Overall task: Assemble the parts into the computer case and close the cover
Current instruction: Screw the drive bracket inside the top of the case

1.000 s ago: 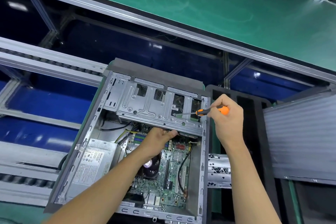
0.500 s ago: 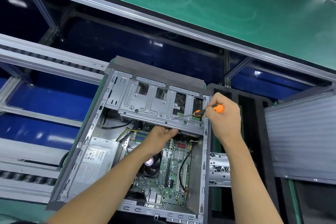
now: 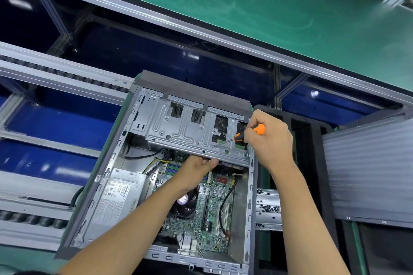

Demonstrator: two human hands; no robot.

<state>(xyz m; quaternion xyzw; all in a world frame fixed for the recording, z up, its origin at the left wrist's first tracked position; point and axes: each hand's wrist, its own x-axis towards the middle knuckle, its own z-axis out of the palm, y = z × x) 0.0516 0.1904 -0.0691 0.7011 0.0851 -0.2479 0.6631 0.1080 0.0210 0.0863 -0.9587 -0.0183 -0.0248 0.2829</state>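
Steel drive cage [image 3: 190, 131] being screwed down inside open computer case [image 3: 251, 196].
Screwdriver [image 3: 248, 133] gripped by curled right hand [image 3: 268, 140], tip at cage screw hole; left hand [image 3: 197, 168] gripped under cage edge. Mobo [image 3: 214, 214], PSU [image 3: 118, 198] fitted below cage; cover not yet on.

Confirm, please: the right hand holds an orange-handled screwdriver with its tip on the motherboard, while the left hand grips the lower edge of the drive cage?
Not quite. In the head view the screwdriver in the right hand has its tip on the drive cage, not the motherboard. The left hand does grip the cage's lower edge.
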